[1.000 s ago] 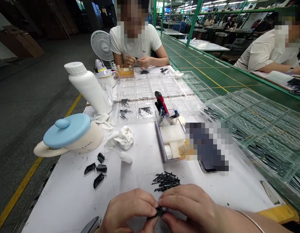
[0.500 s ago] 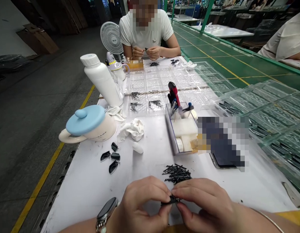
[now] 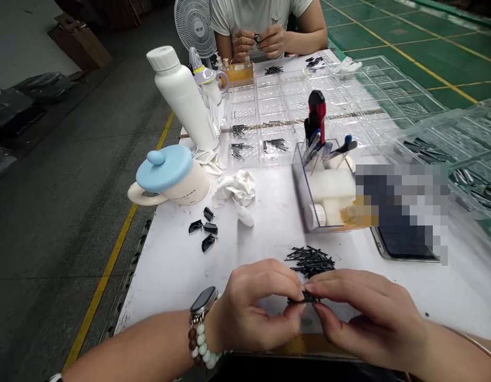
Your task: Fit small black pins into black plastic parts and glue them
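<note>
Both hands point(image 3: 261, 305) point(image 3: 368, 313) pinch a black part point(image 3: 305, 298) above the white table point(image 3: 269, 239) (green floor point(image 3: 375, 40) beyond).

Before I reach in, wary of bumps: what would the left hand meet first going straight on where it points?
Most likely the right hand, facing the left hand across the small black part; exact gap unclear.

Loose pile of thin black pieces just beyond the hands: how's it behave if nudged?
The pile would probably spread rather than slide as one, since its pieces lie loose and crisscrossed. Individual pieces look fairly stiff, being straight, and likely light, being so slender.
</note>
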A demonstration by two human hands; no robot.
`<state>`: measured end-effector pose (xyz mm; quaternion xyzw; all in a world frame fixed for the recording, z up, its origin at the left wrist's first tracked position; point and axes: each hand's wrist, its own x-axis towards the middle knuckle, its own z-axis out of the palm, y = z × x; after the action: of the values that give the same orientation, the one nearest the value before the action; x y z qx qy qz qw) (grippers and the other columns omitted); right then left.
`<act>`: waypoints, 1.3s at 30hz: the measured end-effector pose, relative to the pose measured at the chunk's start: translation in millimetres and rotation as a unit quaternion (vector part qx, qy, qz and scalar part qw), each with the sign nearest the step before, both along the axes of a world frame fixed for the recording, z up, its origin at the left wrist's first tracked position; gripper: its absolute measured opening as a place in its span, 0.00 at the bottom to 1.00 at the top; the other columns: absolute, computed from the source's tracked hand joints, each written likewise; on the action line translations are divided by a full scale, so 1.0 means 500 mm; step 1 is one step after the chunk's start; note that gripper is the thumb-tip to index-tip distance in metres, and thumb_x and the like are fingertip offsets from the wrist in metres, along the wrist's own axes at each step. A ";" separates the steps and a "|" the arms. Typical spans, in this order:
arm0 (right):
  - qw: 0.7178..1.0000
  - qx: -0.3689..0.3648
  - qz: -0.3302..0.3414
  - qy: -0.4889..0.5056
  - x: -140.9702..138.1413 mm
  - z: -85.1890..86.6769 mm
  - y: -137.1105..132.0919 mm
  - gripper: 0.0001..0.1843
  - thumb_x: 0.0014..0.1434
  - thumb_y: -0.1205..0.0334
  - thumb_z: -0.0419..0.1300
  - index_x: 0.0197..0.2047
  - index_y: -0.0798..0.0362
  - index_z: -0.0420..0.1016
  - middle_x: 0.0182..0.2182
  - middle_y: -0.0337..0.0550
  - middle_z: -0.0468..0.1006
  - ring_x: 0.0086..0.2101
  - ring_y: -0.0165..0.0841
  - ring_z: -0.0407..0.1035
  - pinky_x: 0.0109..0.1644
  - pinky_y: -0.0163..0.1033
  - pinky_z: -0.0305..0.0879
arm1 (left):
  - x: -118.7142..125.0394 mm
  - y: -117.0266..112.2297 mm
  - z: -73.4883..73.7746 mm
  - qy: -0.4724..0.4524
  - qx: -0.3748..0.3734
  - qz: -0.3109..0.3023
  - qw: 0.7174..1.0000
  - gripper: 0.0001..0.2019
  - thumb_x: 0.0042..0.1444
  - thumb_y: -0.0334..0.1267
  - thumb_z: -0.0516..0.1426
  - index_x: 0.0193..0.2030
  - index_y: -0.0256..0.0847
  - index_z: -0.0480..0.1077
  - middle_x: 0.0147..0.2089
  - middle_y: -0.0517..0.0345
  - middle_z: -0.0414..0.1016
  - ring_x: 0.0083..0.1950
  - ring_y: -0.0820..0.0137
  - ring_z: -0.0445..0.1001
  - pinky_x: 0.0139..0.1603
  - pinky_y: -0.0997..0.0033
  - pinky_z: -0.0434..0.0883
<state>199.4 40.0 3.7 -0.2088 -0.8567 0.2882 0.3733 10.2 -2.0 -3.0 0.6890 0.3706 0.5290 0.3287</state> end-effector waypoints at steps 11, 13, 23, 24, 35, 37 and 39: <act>1.000 -0.003 -0.007 0.007 0.001 0.001 -0.002 0.13 0.59 0.72 0.56 0.47 0.53 0.68 0.32 0.44 0.80 0.30 0.32 0.77 0.30 0.30 0.76 | 0.000 -0.001 0.002 0.037 0.015 0.001 0.999 0.10 0.46 0.20 0.60 0.34 0.36 0.70 0.32 0.52 0.79 0.31 0.71 0.78 0.33 0.78 0.78; 1.000 -0.004 -0.006 0.006 0.000 0.002 -0.002 0.13 0.59 0.72 0.56 0.47 0.52 0.68 0.32 0.44 0.80 0.30 0.32 0.77 0.30 0.30 0.76 | -0.002 -0.001 0.000 0.048 0.026 -0.004 0.998 0.10 0.47 0.21 0.59 0.35 0.37 0.70 0.32 0.52 0.79 0.31 0.71 0.79 0.33 0.78 0.78; 0.998 -0.040 0.032 0.025 -0.003 -0.015 -0.002 0.11 0.57 0.74 0.54 0.43 0.56 0.69 0.32 0.46 0.79 0.31 0.31 0.76 0.33 0.31 0.75 | -0.020 0.007 0.008 0.033 -0.020 -0.047 0.998 0.13 0.44 0.19 0.61 0.36 0.37 0.70 0.33 0.53 0.79 0.32 0.71 0.79 0.34 0.78 0.78; 0.998 -0.046 0.040 0.028 -0.004 -0.018 -0.002 0.10 0.56 0.74 0.54 0.42 0.57 0.69 0.31 0.47 0.79 0.31 0.31 0.75 0.33 0.31 0.74 | -0.021 0.007 0.007 0.036 -0.018 -0.046 0.998 0.14 0.44 0.19 0.60 0.36 0.37 0.70 0.33 0.53 0.79 0.32 0.71 0.79 0.33 0.78 0.78; 0.991 -0.095 0.090 0.011 -0.002 -0.026 0.005 0.07 0.59 0.70 0.54 0.41 0.59 0.70 0.30 0.48 0.77 0.29 0.31 0.72 0.31 0.32 0.70 | -0.017 0.007 0.005 0.070 0.019 -0.042 0.996 0.13 0.44 0.19 0.59 0.35 0.38 0.69 0.30 0.53 0.78 0.27 0.72 0.78 0.27 0.79 0.75; 0.991 -0.090 0.100 0.006 -0.001 -0.026 0.007 0.07 0.60 0.69 0.54 0.41 0.60 0.70 0.30 0.48 0.77 0.29 0.31 0.72 0.31 0.32 0.69 | -0.016 0.006 0.007 0.079 0.020 -0.046 0.996 0.13 0.44 0.19 0.58 0.35 0.38 0.70 0.30 0.52 0.78 0.27 0.71 0.78 0.27 0.79 0.75; 0.990 -0.094 0.109 -0.007 0.000 -0.027 0.008 0.07 0.61 0.69 0.53 0.41 0.60 0.70 0.30 0.48 0.77 0.29 0.31 0.71 0.31 0.32 0.68 | -0.015 0.004 0.007 0.086 0.021 -0.046 0.995 0.12 0.44 0.19 0.58 0.34 0.37 0.70 0.29 0.52 0.78 0.26 0.72 0.77 0.26 0.79 0.74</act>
<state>199.6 44.1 -9.6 -0.1500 -0.8461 0.4050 0.3123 2.4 0.0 0.5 0.7549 0.3542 0.4601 0.3048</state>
